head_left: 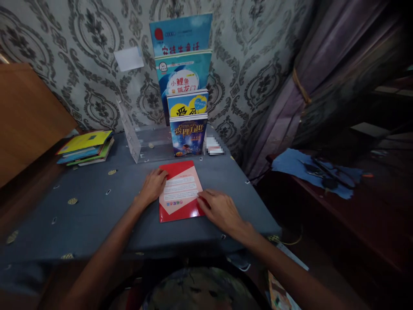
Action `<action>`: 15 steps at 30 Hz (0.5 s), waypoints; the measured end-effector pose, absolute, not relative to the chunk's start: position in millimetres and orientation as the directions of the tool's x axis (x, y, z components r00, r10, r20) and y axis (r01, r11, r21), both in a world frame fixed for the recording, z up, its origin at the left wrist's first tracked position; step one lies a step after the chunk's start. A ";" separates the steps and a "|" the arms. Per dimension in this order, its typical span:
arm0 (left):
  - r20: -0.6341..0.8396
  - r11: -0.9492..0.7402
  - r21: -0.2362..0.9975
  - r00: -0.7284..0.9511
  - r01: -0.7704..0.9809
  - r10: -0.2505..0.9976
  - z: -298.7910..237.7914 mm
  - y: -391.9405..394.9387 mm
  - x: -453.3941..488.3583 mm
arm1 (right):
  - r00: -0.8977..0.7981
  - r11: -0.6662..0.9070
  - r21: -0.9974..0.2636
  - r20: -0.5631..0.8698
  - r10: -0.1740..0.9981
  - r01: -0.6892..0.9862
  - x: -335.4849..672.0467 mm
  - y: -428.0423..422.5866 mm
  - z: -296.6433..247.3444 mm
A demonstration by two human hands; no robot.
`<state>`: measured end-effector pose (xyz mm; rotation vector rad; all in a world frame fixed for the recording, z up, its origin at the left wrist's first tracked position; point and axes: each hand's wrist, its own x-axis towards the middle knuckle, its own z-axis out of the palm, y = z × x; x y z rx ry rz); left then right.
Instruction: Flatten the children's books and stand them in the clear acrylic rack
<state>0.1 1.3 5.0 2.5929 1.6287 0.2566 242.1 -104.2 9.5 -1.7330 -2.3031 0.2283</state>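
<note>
A thin red book [181, 211] lies on the table with a pale pink panel and printed text facing up. The fingers of my left hand [154, 186] are bent together on its upper left edge. At the opposite side, my right hand [222, 211] has its thumb and fingers closed at the right edge. Just beyond is a clear acrylic stand [151, 137] holding several books in stepped rows. A dark blue book [188, 135] stands in front, with a yellow and blue book [183, 105], a teal book [201, 69] and a taller blue book [182, 32] behind it.
A stack of books with a yellow one [85, 142] on top lies at the left. A blue cloth [290, 163] with glasses [335, 172] rests on a dark red surface at the right. Patterned wallpaper [97, 64] and a tied purple curtain [287, 103] are behind the table [93, 224].
</note>
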 end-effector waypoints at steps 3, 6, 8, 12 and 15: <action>0.119 -0.391 0.132 0.377 0.911 0.918 -1.3 -1.1 7.7 | -0.282 0.314 -0.276 0.151 0.948 0.909 237.3 -78.8 12.0; 0.151 -0.361 0.130 0.342 0.923 0.928 -10.6 -3.3 12.1 | -0.412 0.463 -0.342 0.213 0.886 0.817 221.2 -44.3 7.6; 0.179 -0.365 0.139 0.339 0.921 0.924 -15.4 -2.7 11.6 | -0.476 0.540 -0.392 0.255 0.842 0.745 206.2 -20.6 0.6; 0.190 -0.384 0.154 0.354 0.910 0.916 -19.0 4.8 2.7 | -0.532 0.597 -0.412 0.274 0.801 0.688 177.0 17.1 -16.6; 0.193 -0.406 0.168 0.375 0.898 0.907 -20.8 12.0 -5.0 | -0.543 0.615 -0.402 0.290 0.788 0.679 162.8 32.9 -27.0</action>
